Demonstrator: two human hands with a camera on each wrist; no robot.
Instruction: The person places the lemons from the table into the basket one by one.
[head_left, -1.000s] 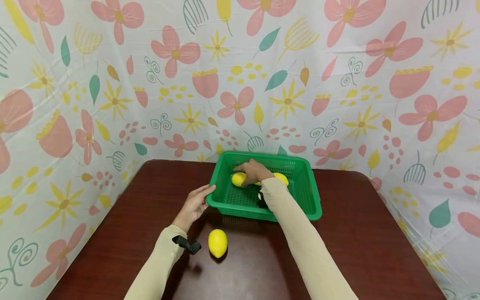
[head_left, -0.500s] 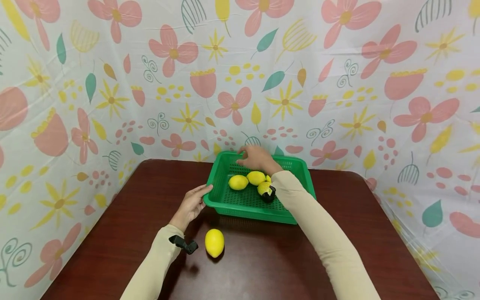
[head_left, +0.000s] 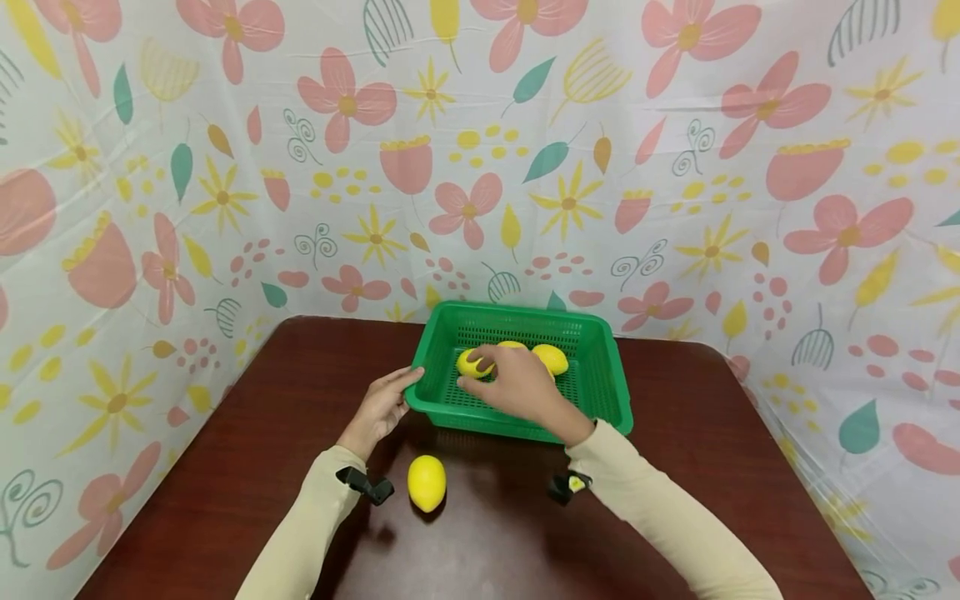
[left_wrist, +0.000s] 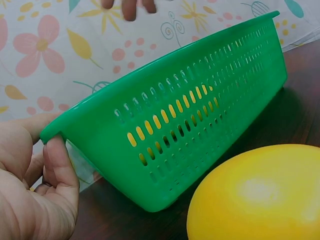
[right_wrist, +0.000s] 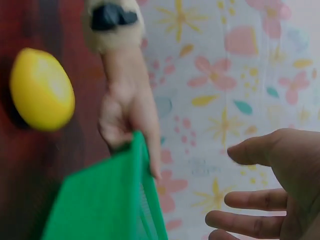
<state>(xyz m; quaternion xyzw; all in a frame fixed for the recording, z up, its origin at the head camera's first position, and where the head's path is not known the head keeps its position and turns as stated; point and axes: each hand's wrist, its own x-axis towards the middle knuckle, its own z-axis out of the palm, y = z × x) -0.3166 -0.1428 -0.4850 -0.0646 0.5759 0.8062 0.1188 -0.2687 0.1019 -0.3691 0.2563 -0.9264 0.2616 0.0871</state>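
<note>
My left hand (head_left: 378, 414) pinches the front-left corner of a green perforated plastic basket (head_left: 621, 379). The left wrist view has the thumb below the rim and the hand (left_wrist: 42, 185) at the basket's corner. Above the front of the basket hovers my right hand (head_left: 517, 385), holding nothing, its fingers spread and slightly bent. In the right wrist view this hand (right_wrist: 292, 192) is apart from the basket. Several yellow lemons, such as the right-hand lemon (head_left: 551, 359), lie inside, partly hidden by the hand. One lemon (head_left: 427, 483) sits on the table in front of the basket.
The dark brown wooden table (head_left: 712, 500) bears the basket near its back edge. Behind and beside it hangs a white flower-patterned cloth (head_left: 480, 125). Black camera mounts sit on both wrists, including the left wrist mount (head_left: 365, 485).
My right hand lifted from among the lemons, moved to the basket's back, then came forward over its front. The left hand keeps its grip on the rim.
</note>
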